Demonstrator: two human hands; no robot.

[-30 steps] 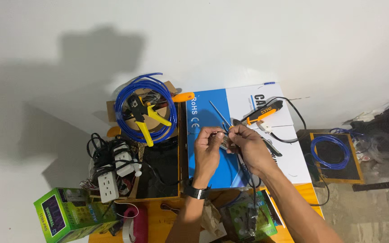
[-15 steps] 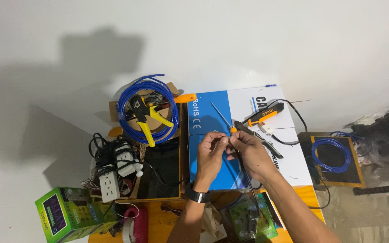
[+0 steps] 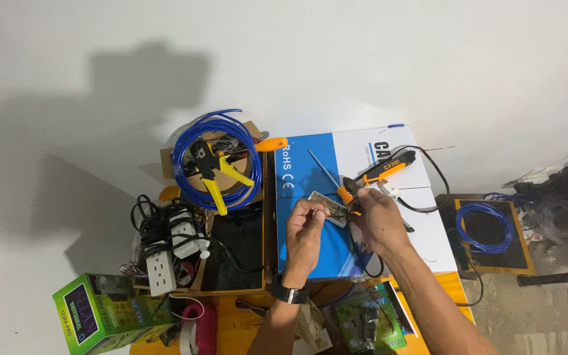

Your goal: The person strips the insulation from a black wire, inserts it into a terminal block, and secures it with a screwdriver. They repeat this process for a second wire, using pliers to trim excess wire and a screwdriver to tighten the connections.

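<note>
My left hand [image 3: 305,235], with a black watch on the wrist, pinches the left end of a small silvery metal part [image 3: 327,209]. My right hand [image 3: 377,220] pinches its right end, where a tiny orange bit shows; what that bit is, I cannot tell. Both hands hover over a blue and white box [image 3: 310,260]. A thin screwdriver with an orange handle [image 3: 327,174] lies on the box just above the hands.
A blue wire coil [image 3: 185,141] with yellow-handled pliers [image 3: 215,187] sits at the upper left. An orange and black tool [image 3: 384,172] with a black cord lies on the box. White power strips [image 3: 160,271], a green box [image 3: 100,314] and a second blue coil [image 3: 485,227] surround the spot.
Both hands have drifted slightly down and to the right over the box, still together on the small part. The screwdriver has stayed in place.
</note>
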